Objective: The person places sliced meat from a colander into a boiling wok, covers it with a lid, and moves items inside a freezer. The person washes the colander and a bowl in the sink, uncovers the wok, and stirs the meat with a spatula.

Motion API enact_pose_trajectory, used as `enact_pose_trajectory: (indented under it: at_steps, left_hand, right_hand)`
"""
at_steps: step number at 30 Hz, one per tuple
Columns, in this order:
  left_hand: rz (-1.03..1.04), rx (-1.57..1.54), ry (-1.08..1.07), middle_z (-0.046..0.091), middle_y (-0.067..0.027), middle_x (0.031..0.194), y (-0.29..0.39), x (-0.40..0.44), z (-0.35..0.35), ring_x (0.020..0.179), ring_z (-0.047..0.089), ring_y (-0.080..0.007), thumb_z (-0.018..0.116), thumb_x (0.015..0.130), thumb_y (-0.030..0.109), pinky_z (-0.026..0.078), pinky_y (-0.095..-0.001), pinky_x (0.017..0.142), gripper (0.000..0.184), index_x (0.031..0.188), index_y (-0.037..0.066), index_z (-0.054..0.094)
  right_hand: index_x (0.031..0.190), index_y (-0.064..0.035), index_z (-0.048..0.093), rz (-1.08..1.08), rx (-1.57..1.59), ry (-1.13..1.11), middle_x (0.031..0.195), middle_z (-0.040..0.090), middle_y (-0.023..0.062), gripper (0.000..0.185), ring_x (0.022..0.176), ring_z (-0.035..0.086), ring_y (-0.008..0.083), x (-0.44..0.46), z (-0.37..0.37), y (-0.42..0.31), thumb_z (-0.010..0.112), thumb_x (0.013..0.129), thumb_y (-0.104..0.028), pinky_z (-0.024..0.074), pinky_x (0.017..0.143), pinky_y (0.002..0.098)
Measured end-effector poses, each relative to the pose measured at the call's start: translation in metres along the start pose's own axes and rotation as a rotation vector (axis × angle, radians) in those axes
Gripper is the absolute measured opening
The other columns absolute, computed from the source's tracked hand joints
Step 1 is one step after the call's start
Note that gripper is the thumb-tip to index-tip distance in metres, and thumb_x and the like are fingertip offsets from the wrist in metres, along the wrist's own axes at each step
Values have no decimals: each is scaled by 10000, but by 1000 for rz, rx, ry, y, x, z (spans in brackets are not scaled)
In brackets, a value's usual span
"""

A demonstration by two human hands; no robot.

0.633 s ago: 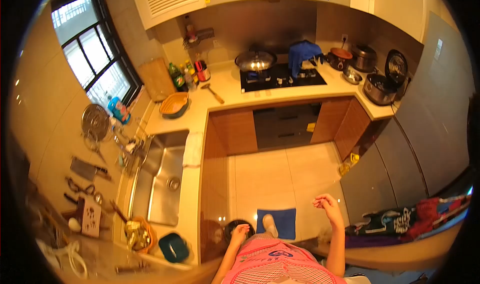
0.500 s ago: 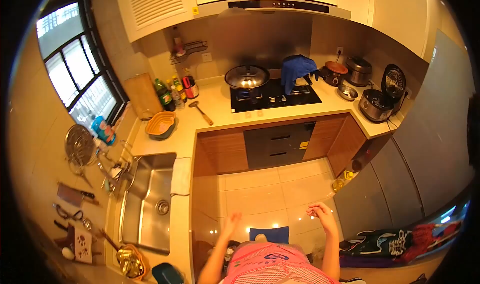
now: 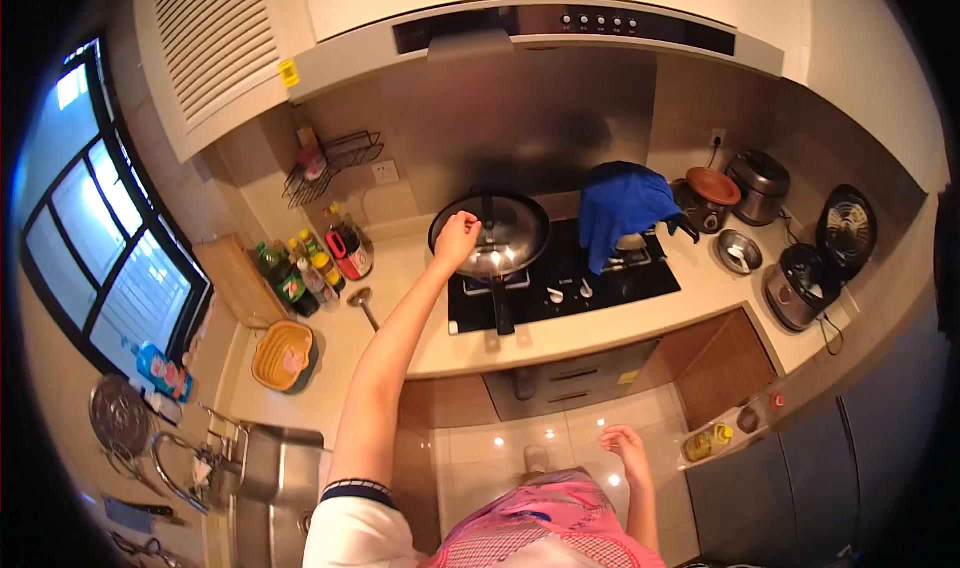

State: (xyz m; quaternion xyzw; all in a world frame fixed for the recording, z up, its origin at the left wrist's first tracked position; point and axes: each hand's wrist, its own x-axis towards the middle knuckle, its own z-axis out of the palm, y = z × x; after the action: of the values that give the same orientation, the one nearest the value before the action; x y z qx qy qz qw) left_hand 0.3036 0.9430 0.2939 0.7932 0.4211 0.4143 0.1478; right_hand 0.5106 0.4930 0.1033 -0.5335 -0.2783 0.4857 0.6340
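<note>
My left hand [image 3: 457, 242] is stretched out over the left side of the hob, in front of the wok's lid [image 3: 510, 238]. Its fingers are loosely curved beside the lid's dark handle [image 3: 487, 211], with no clear grip on it. The covered wok stands on the left burner, and its long handle [image 3: 503, 308] points toward me. Lower right, my right hand [image 3: 627, 446] hangs above the floor with fingers apart and nothing in them. A blue cloth [image 3: 625, 208] drapes over something on the right burner.
Left of the hob are a ladle [image 3: 362, 303], several bottles [image 3: 320, 268] and a yellow basket [image 3: 285, 356]. The sink [image 3: 270, 488] is lower left. To the right stand a metal bowl [image 3: 738, 252] and an open rice cooker [image 3: 803, 286]. An oil bottle [image 3: 708, 442] stands on the floor.
I have come closer to the hob. My left hand has risen from low near my body to the wok's lid. My right hand stays low at my side.
</note>
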Motion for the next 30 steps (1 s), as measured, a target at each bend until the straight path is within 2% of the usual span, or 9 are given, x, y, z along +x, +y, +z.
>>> enact_pose_trajectory:
  at_steps: [5, 12, 18, 20, 22, 23, 25, 28, 30]
  left_hand:
    - [-234, 448, -188, 561, -86, 1018, -23, 99, 50, 1001, 509, -286, 541, 788, 365, 388, -470, 815, 341, 1004, 102, 528]
    - [-508, 554, -514, 566, -108, 1096, -37, 152, 89, 1039, 523, -264, 556, 773, 443, 401, -397, 835, 495, 1076, 52, 556]
    - [-557, 171, -482, 554, -234, 1051, -105, 165, 124, 980, 561, -276, 595, 665, 188, 435, -346, 805, 415, 991, -68, 566]
    - [-464, 52, -399, 594, -232, 897, -123, 164, 128, 844, 594, -277, 602, 628, 121, 455, -364, 706, 313, 857, -91, 584]
    - [-675, -391, -404, 587, -158, 710, -140, 171, 128, 671, 548, -263, 616, 582, 90, 421, -372, 573, 168, 656, -58, 587]
    - [-728, -349, -387, 519, -110, 570, -122, 170, 108, 550, 473, -227, 569, 536, 45, 364, -362, 493, 73, 531, -18, 533]
    - [-693, -407, -338, 483, -101, 578, -181, 188, 130, 551, 457, -216, 555, 536, 79, 353, -368, 488, 92, 539, 1, 507]
    - [-521, -628, -273, 468, -63, 582, -152, 182, 53, 541, 417, -175, 584, 594, 171, 348, -328, 512, 147, 600, 42, 514]
    - [-619, -668, 11, 567, -55, 751, -126, 176, 21, 628, 471, -158, 633, 664, 247, 384, -291, 574, 310, 877, 24, 600]
  right_hand:
    - [933, -12, 535, 85, 29, -161, 828, 598, 86, 169, 754, 567, 144, 110, 65, -10, 399, 841, -53, 463, 716, 268]
    - [951, -19, 538, 71, 33, -219, 842, 600, 76, 184, 770, 566, 130, 175, 90, -24, 383, 859, -57, 455, 728, 259]
    - [940, -28, 542, 42, 52, -166, 836, 603, 73, 169, 771, 572, 134, 182, 113, -26, 408, 873, -105, 453, 724, 250]
    - [938, -31, 543, 91, 69, -118, 826, 603, 70, 171, 765, 572, 132, 176, 115, -17, 410, 872, -115, 454, 719, 255]
    - [936, -36, 545, 115, 69, -104, 822, 603, 68, 171, 760, 572, 132, 173, 118, -15, 408, 869, -112, 455, 717, 259]
    - [935, -41, 546, 136, 71, -97, 818, 603, 66, 171, 755, 573, 133, 171, 121, -14, 406, 866, -109, 456, 715, 264]
    - [924, -43, 544, 159, 63, -57, 816, 603, 65, 172, 742, 573, 136, 167, 126, -7, 394, 850, -82, 457, 713, 269]
    - [919, -27, 533, 170, 39, -44, 815, 601, 72, 175, 738, 572, 142, 166, 128, 4, 383, 834, -56, 462, 718, 269]
    - [917, -24, 533, 178, 27, -24, 809, 600, 73, 185, 734, 570, 140, 163, 135, 1, 376, 819, -39, 462, 712, 266]
